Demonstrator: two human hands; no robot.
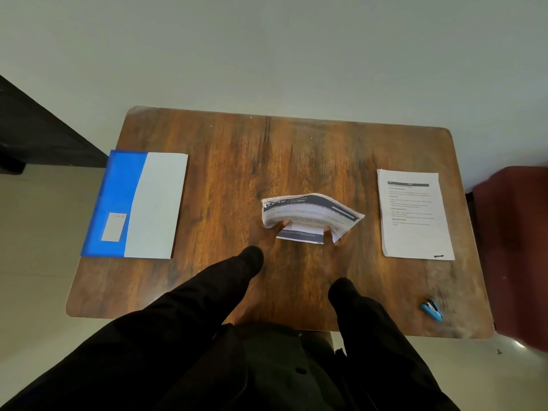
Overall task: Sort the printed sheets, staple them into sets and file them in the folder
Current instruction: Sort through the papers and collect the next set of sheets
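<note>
Left hand point(268, 240), right hand point(338, 253) grip bent sheets point(311, 210) — folder point(118, 197) apart, contents unclear

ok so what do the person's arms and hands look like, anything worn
Both arms wear long, plain black sleeves, the left sleeve and right sleeve alike, ending at the wrists. The left hand and right hand are bare, without gloves; no ring or watch can be made out.

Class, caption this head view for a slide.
Left hand and right hand grip curled printed sheets over the table; blue folder left, paper stack and stapler right.
</note>
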